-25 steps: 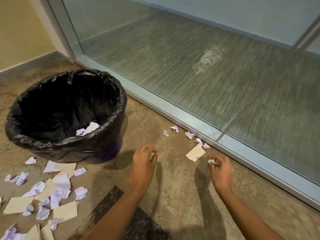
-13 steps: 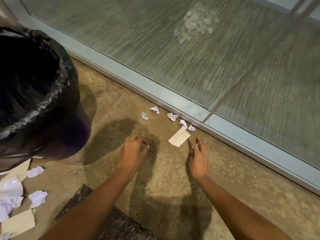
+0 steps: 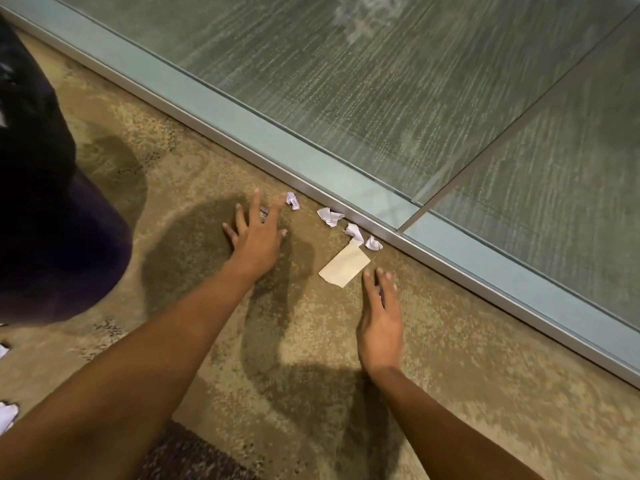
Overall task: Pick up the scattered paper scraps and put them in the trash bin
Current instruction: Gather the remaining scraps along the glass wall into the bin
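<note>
Head view: hands low over the carpet (image 3: 450, 323).
Left hand (image 3: 254, 237): fingers spread over a white scrap (image 3: 264, 213).
Right hand (image 3: 381, 313): fingers straight, close together, beside the tan scrap (image 3: 344, 268).

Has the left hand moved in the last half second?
Yes: the left hand reached forward toward the metal frame, fingers spread over a small scrap left of the tan scrap.

Office-like interior, mottled tan carpet (image 3: 450, 341), floor-level aluminium frame (image 3: 242, 126) under glass partition (image 3: 381, 81), black trash bin (image 3: 52, 220)
</note>
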{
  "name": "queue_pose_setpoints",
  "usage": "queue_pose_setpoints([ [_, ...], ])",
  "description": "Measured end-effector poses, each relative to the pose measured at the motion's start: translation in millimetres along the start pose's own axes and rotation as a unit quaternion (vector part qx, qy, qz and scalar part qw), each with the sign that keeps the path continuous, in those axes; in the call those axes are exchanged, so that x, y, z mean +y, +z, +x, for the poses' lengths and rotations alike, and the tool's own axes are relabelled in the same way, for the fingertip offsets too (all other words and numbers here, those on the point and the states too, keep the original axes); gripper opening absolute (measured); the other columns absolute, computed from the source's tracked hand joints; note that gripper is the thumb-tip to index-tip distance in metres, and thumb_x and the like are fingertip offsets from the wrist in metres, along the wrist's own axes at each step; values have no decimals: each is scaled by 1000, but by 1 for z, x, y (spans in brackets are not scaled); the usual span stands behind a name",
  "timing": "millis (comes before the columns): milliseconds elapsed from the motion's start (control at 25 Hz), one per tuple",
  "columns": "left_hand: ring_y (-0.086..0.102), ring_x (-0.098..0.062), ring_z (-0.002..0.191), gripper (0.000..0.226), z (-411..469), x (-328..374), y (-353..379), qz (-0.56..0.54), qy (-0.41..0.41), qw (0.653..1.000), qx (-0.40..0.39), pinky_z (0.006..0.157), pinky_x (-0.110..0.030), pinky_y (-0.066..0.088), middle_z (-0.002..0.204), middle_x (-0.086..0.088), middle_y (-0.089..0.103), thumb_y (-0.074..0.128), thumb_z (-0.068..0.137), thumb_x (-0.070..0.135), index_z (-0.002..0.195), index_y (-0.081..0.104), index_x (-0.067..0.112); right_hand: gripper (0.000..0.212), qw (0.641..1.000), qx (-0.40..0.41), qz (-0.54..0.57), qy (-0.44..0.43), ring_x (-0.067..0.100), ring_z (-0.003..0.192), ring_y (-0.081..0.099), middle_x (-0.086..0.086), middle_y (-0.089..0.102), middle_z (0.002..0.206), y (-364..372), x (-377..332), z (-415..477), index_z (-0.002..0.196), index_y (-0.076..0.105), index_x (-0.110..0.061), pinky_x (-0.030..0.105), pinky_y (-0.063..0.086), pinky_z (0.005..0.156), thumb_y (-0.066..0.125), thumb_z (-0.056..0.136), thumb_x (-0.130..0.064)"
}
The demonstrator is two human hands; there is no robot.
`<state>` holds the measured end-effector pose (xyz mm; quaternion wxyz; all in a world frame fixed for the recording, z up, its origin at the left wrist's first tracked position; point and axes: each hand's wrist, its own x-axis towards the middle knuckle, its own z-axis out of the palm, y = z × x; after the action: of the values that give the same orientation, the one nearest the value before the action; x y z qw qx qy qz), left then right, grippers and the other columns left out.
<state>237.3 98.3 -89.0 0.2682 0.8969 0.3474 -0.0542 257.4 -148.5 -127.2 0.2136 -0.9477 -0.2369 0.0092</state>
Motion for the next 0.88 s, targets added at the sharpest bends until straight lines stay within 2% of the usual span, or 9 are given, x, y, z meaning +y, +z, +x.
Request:
queue_pose_setpoints([
  [120, -20, -44, 141, 63, 9, 14, 12, 52, 23, 998, -28, 102, -73, -10, 158, 1, -20, 36, 100, 35, 144, -6, 52, 73, 1000, 0, 2, 3, 23, 144, 20, 5, 29, 154, 0, 0, 0, 146, 33, -20, 37, 20, 117, 52, 84, 14],
  [240, -13, -41, 143, 62, 17, 15, 20, 86, 74, 994, -6, 106, -67, -9, 160, 0, -11, 39, 99, 30, 148, 4, 44, 72, 1000, -3, 18, -12, 22, 141, 28, 7, 32, 152, -2, -1, -3, 143, 39, -19, 36, 29, 114, 58, 82, 14],
  [320, 11, -38, 144, 55, 21, 13, 25, 62, 117, 991, 32, 115, -59, 13, 159, -7, 12, 49, 96, 16, 146, 30, 29, 71, 999, -10, 19, -31, 17, 137, 31, 7, 35, 149, -3, 1, -4, 143, 39, -16, 31, 31, 113, 61, 81, 12],
  [440, 58, -29, 114, 38, 23, 11, 28, 0, 141, 983, 116, 90, -40, 53, 136, -15, 52, 55, 86, -5, 121, 61, 10, 71, 999, -16, 5, -30, 15, 135, 31, 8, 37, 147, -2, 1, -5, 142, 40, -12, 28, 27, 113, 61, 80, 14],
  [520, 66, -23, 85, 26, 22, 14, 23, -12, 120, 984, 131, 72, -36, 56, 105, -13, 68, 55, 85, -5, 103, 68, 9, 70, 1000, -15, 7, -25, 16, 134, 32, 8, 37, 147, -2, 0, -5, 141, 40, -11, 26, 26, 112, 59, 80, 15],
  [600, 65, -19, 75, 17, 18, 24, 18, -24, 126, 983, 135, 68, -34, 56, 90, -8, 70, 59, 85, -1, 93, 70, 9, 69, 1000, -14, 9, -24, 16, 134, 32, 9, 38, 146, -2, 0, -5, 141, 41, -11, 27, 27, 112, 58, 80, 16],
  [720, 66, -23, 89, 17, 9, 47, 22, -89, 157, 973, 143, 82, -34, 56, 109, -12, 68, 63, 85, 1, 100, 70, 7, 69, 1000, -13, 12, -23, 17, 134, 34, 9, 38, 146, -3, -1, -5, 141, 41, -11, 29, 30, 112, 59, 80, 15],
  [800, 62, -28, 104, 29, 5, 63, 28, -152, 119, 973, 124, 93, -34, 51, 128, -15, 58, 68, 83, 9, 111, 65, 4, 65, 999, -12, 15, -26, 16, 134, 35, 8, 38, 146, -2, -1, -4, 141, 41, -12, 31, 34, 111, 59, 83, 11],
  [880, 56, -31, 112, 51, 3, 75, 37, -135, 70, 984, 97, 94, -37, 47, 138, -14, 48, 73, 80, 28, 122, 57, 5, 58, 999, -22, 33, -15, 6, 135, 28, 5, 35, 148, 0, 0, -4, 142, 39, -15, 25, 30, 113, 54, 89, 4],
])
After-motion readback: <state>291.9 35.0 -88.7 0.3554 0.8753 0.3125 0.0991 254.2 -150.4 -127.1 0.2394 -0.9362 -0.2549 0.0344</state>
